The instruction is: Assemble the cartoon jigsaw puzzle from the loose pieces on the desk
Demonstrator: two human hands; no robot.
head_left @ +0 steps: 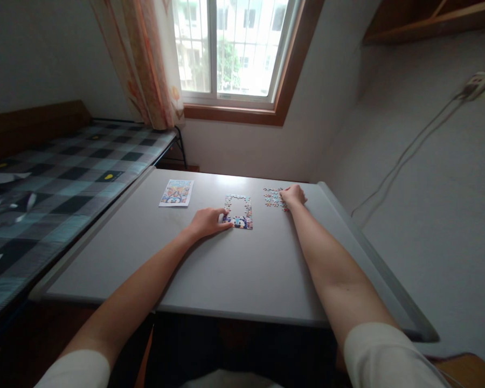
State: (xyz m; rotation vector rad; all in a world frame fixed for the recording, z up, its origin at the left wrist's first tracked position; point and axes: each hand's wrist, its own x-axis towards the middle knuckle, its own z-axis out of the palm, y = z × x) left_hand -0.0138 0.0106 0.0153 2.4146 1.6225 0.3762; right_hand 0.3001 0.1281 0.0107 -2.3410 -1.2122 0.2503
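A partly assembled jigsaw puzzle [244,222] lies flat on the table, its border joined around a bare middle and its lower part filled with blue and white print. My left hand [208,222] rests at its left edge, thumb and fingers apart and touching the border. To the right, several loose puzzle pieces [272,199] are spread in rough rows. Over their right side, my right hand [295,195] has its fingers pinched together at the pieces; whatever is between the fingertips is hidden. A printed picture sheet [177,193] with colourful artwork lies at the left.
The grey-white table [234,275] has a raised rim on its right side. A bed with a checked cover [117,156] stands along the left. Beyond the table are a window [226,54] and a curtain [145,59]; a cable [408,151] hangs on the right wall.
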